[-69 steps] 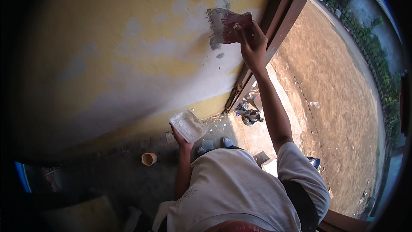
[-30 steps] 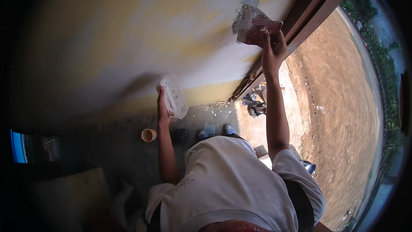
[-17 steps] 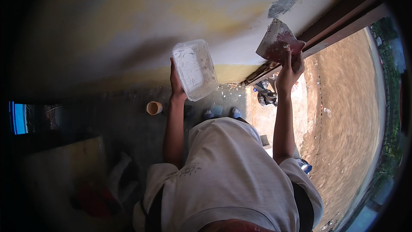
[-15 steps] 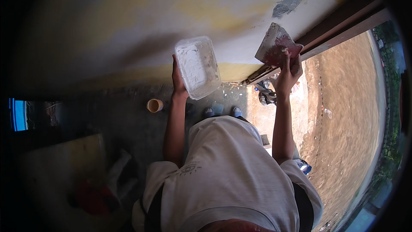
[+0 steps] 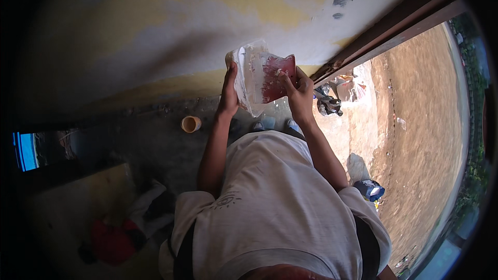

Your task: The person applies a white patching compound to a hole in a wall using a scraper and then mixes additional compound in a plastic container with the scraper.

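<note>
Near twelve o'clock, against the patchy yellow wall (image 5: 155, 31), the left hand (image 5: 228, 93), forearm raised, clasps a white plastic tub (image 5: 248, 75) from its left side; at its three o'clock, the right hand (image 5: 301, 96) grips a red scraper blade (image 5: 277, 77) laid across the tub.

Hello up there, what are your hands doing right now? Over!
Left hand gripping clear plastic tub. Right hand holding red scraper blade against tub. Patched yellow wall just ahead, nothing blocking.
</note>
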### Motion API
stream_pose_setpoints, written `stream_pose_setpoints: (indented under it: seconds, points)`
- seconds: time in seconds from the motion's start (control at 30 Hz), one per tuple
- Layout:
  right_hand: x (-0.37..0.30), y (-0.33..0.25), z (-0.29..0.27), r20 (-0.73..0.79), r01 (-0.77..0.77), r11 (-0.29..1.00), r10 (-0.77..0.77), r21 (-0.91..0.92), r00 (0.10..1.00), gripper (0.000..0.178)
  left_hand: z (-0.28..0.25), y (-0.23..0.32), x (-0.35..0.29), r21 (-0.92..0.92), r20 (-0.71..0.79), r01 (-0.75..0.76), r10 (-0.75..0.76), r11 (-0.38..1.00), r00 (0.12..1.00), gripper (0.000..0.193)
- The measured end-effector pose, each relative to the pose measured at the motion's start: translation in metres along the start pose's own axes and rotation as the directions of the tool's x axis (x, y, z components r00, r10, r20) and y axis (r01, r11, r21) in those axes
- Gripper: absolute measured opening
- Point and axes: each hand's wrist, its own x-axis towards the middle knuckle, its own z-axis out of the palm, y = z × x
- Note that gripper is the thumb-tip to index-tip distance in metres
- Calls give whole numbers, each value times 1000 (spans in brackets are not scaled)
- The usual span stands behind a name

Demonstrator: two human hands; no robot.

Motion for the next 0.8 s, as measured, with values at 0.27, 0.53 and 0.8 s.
stream_pose_setpoints:
  seconds: [0.27,0.53,0.8]
  points:
    - [10,34,-39,-232,93,953,-25,289,972,21,-1,9,-7,-13,-144,-61,58,998,988,82]
    - [-4,73,-2,-31,39,989,-44,-144,999,31,-40,-29,6,160,-115,22,-4,987,993,82]
    - [-3,77,-7,-160,37,994,-54,-106,986,25,-29,-22,0,-94,-57,86,-92,992,994,80]
